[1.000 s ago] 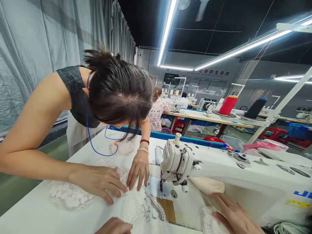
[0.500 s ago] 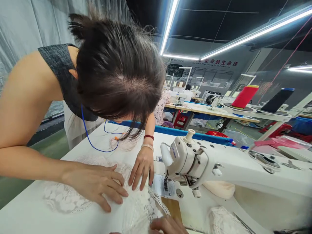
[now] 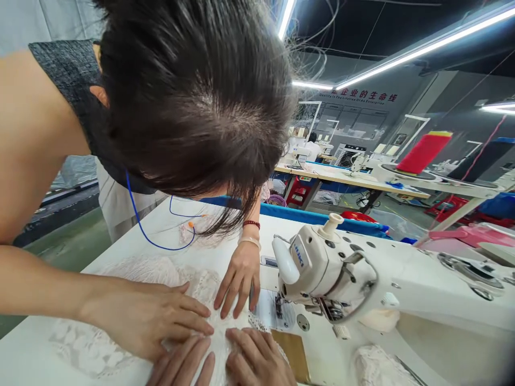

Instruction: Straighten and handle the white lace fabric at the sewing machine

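- The left hand point(image 3: 181, 364) lay flat on the lace point(image 3: 120, 343) at the bottom edge of the view, fingers spread and pressing down, pinching nothing.
- The right hand point(image 3: 257, 362) rested just beside it, also flat and open, fingertips on the lace edge, with a brown plate point(image 3: 292, 354) just to its right.
- The lace lay under both hands, spread over the table point(image 3: 32, 364) to their left, its near edge just short of the needle point(image 3: 277, 306).
- A co-worker bent low over the same piece from the far side: one co-worker's hand point(image 3: 148, 319) touched the left hand from above, the other co-worker's hand point(image 3: 240, 273) pressed the lace just beyond the right hand.
- The machine point(image 3: 322, 268) stood to the right of the right hand; nothing lay under its foot as far as could be seen.
- Judged from this, the work was at the laying-out stage: the lace was flattened and held by four hands, but not fed under the needle, so any stitching on this edge seemed not yet begun.
- A second lace piece point(image 3: 374, 364) lay well right of the hands, under the machine arm, untouched.
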The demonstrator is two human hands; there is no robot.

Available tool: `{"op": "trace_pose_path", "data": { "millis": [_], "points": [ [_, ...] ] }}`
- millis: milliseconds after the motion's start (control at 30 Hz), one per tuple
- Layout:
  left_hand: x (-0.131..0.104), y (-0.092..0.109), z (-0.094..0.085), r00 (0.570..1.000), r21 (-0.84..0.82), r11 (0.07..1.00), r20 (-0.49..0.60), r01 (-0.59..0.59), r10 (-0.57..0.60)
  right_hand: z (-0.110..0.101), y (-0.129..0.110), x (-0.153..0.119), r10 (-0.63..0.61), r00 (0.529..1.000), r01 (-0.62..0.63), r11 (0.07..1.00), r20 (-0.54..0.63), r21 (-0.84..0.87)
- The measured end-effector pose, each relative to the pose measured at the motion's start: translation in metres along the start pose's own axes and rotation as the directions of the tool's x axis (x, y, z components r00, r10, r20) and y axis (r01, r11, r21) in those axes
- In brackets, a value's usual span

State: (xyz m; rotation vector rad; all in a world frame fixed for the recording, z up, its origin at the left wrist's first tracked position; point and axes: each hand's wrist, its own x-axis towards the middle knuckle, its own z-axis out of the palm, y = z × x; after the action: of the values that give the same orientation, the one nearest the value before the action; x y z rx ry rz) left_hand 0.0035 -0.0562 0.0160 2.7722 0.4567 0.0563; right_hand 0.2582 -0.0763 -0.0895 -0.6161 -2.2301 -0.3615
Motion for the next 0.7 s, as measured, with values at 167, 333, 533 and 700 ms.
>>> {"op": "trace_pose_path", "data": {
  "millis": [167,333,533,700],
  "points": [
    [-0.013,-0.01,0.01,0.978,-0.144,0.986,-0.177,0.087,-0.112,0.002,-0.001,-0.005,0.024,0.993,-0.028,0.999,0.114,0.032],
    [-0.023,-0.024,0.031,0.955,0.076,0.997,-0.295,-0.006,0.028,-0.006,-0.002,-0.005,0.046,0.995,-0.049,0.998,0.084,0.041],
    [0.013,0.001,0.108,0.867,0.239,0.918,-0.466,0.317,-0.178,-0.018,-0.001,-0.008,0.104,0.98,-0.109,0.994,0.172,0.024],
    [0.048,0.038,0.127,0.835,0.201,0.894,-0.482,0.401,-0.267,-0.04,0.004,-0.021,0.134,0.961,-0.151,0.987,0.24,0.052]
  ]
}}
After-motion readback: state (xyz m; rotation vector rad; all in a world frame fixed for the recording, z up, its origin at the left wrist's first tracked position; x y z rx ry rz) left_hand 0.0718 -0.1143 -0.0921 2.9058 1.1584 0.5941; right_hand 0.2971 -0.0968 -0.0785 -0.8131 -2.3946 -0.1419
